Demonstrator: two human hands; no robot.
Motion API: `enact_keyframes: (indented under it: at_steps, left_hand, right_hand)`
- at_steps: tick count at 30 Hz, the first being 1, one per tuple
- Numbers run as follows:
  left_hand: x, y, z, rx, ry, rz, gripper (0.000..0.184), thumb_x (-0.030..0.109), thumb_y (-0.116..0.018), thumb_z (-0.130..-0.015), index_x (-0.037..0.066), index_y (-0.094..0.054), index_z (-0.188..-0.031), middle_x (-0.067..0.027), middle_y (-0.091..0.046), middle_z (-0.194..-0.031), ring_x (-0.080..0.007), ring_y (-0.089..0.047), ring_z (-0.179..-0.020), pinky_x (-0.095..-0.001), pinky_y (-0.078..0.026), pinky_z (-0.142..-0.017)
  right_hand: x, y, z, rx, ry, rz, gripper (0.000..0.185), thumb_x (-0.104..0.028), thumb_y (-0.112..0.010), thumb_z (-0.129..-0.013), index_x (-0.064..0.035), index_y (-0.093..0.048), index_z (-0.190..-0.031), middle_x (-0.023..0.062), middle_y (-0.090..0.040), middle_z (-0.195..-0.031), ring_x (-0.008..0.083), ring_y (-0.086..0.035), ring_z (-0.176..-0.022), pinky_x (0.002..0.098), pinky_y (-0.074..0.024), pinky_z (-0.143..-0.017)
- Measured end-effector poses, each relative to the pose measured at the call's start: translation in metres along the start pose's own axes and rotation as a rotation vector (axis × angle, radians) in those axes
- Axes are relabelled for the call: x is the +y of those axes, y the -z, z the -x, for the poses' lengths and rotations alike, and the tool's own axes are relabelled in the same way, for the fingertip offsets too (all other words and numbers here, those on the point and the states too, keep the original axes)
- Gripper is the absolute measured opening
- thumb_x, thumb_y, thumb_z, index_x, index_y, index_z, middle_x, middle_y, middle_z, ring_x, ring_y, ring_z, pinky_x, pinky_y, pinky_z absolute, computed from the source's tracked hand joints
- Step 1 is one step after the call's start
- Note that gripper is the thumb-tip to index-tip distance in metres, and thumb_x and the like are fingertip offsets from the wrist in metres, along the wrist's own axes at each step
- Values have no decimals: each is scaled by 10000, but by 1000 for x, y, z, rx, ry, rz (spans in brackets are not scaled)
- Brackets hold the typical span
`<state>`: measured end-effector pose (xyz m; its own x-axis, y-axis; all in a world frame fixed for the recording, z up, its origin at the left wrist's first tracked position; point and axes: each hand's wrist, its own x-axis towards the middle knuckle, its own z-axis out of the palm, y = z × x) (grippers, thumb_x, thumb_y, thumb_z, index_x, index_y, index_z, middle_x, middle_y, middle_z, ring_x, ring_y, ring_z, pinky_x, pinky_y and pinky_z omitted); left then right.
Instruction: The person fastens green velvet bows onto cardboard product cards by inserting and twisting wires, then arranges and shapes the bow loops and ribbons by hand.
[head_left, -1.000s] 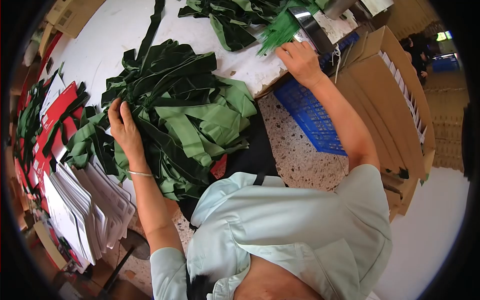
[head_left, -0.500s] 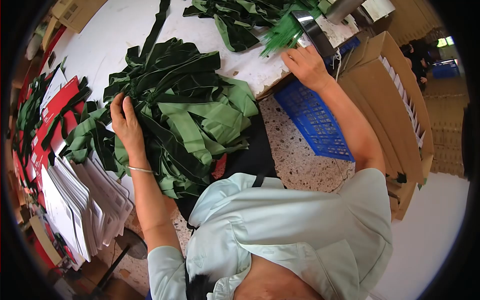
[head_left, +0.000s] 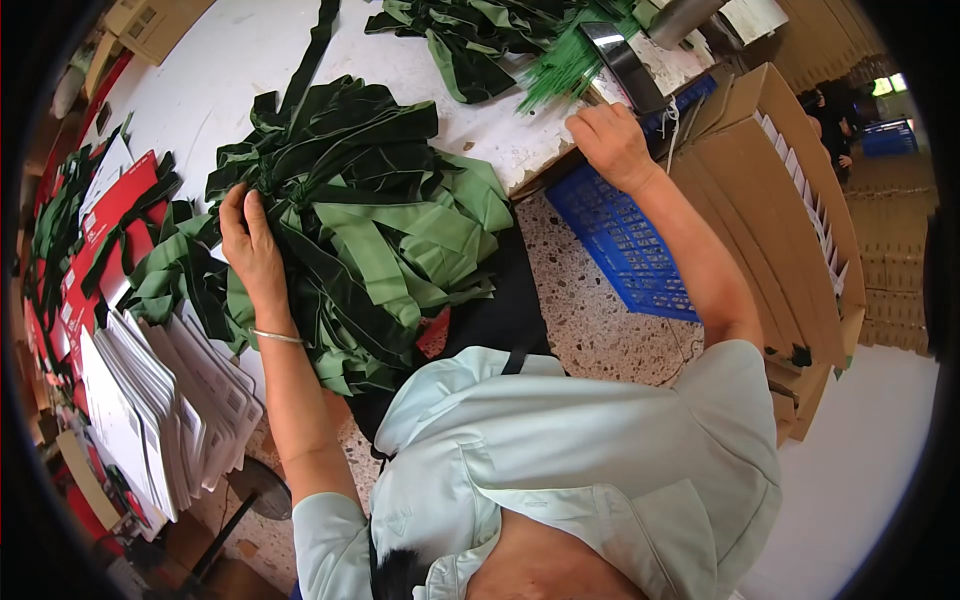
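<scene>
Lying at the near edge of the white table [head_left: 180, 110], a loose heap of green ribbons [head_left: 350, 190] spreads toward the dark cloth [head_left: 515, 300] beside the wearer's shirt; dark, velvety-looking faces alternate with paler, smoother ones. The left hand [head_left: 255, 255] rests against the heap's left side, thumb and fingers slightly bent and near one another; whether a strip is pinched between them cannot be told. The right hand [head_left: 615, 145], well apart from the heap, is at the table corner, just below a glossy dark object [head_left: 625, 65] and near a bundle of thin green strands [head_left: 560, 70]. Its fingers are curled; their tips are too indistinct to show whether anything is held.

Judged by its folds, the ribbon is light, limp and not fragile, though apt to tangle; the paler face may slide more readily than the velvety one. A single strip would best be taken near a free end, between thumb and forefinger, whereas the whole heap would need support from beneath, with the gathered part near the left hand offering the firmest hold. A second ribbon pile [head_left: 465, 60] lies farther back; a blue basket [head_left: 620, 240] stands beneath the right forearm.
</scene>
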<state>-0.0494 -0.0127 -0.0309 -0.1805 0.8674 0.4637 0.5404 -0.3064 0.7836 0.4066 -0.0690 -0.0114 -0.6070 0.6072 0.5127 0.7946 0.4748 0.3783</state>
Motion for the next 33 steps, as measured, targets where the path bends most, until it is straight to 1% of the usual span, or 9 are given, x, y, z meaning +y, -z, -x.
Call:
enact_keyframes:
  at_steps: [2, 8, 11, 14, 23, 27, 28, 31, 33]
  left_hand:
    - [0, -1, -1, 6, -4, -6, 312, 241, -567, -989, -31, -596, -1139, -92, -651, -1004, -159, -566, -891, -279, -454, -833]
    - [5, 0, 0, 6, -11, -24, 301, 222, -567, -987, -32, -594, -1146, -91, -651, -1006, -150, -566, -878, -271, -458, -823]
    - [4, 0, 0, -9, 7, -23, 286, 217, -547, -999, -11, -604, -1163, -75, -649, -1032, -139, -569, -923, -261, -450, -855]
    - [4, -1, -1, 8, -27, -11, 291, 212, -568, -986, -28, -596, -1149, -84, -648, -994, -139, -565, -873, -262, -459, -814]
    - [2, -1, -1, 9, -40, -6, 286, 217, -573, -983, -20, -605, -1139, -97, -656, -1011, -155, -584, -877, -275, -469, -810]
    - [-3, -2, -3, 31, -19, -24, 271, 195, -602, -950, -16, -628, -1118, -137, -666, -1043, -217, -623, -947, -317, -481, -860]
    - [4, -2, -3, 34, -18, 4, 274, 201, -609, -946, -14, -631, -1115, -142, -667, -1043, -231, -626, -952, -324, -479, -869]
    - [-7, -4, -6, 41, -73, -77, 261, 222, -612, -936, 4, -629, -1079, -180, -656, -1010, -312, -624, -921, -365, -489, -827]
    - [0, -4, -7, 39, -60, -52, 271, 243, -618, -936, 12, -623, -1077, -172, -651, -968, -308, -618, -881, -373, -490, -800]
  right_hand:
    - [0, -3, -1, 73, -36, 0, 206, -81, -589, -719, -62, -594, -923, 40, -520, -797, 191, -532, -718, 305, -431, -681]
    - [-2, -5, -8, 6, -28, -5, 228, -50, -616, -729, -45, -618, -957, 55, -582, -861, 198, -579, -746, 308, -439, -671]
    - [-5, -3, -10, 68, 3, 11, 187, -69, -593, -723, -62, -600, -910, 35, -532, -798, 187, -533, -714, 297, -422, -671]
    - [-5, 5, -8, 54, 19, 23, 171, -71, -588, -725, -65, -596, -895, 29, -518, -784, 178, -532, -710, 294, -414, -659]
    - [-8, 4, -14, -24, 94, 15, 164, -110, -582, -719, -80, -592, -879, 29, -504, -767, 175, -537, -713, 299, -413, -660]
    - [-7, 4, -21, 2, 83, -99, 205, -105, -576, -723, -60, -607, -922, 34, -556, -822, 195, -568, -757, 319, -435, -674]
    - [-6, 4, -20, -33, 80, -113, 253, -74, -590, -720, -36, -632, -967, 73, -615, -892, 234, -605, -790, 356, -470, -688]
    - [-9, 6, -27, -15, 65, -87, 268, -31, -611, -707, -36, -638, -974, 73, -621, -896, 233, -596, -773, 355, -463, -679]
    - [-15, 5, -33, 29, 76, -82, 258, -13, -620, -704, -40, -638, -960, 70, -615, -877, 232, -592, -761, 355, -457, -670]
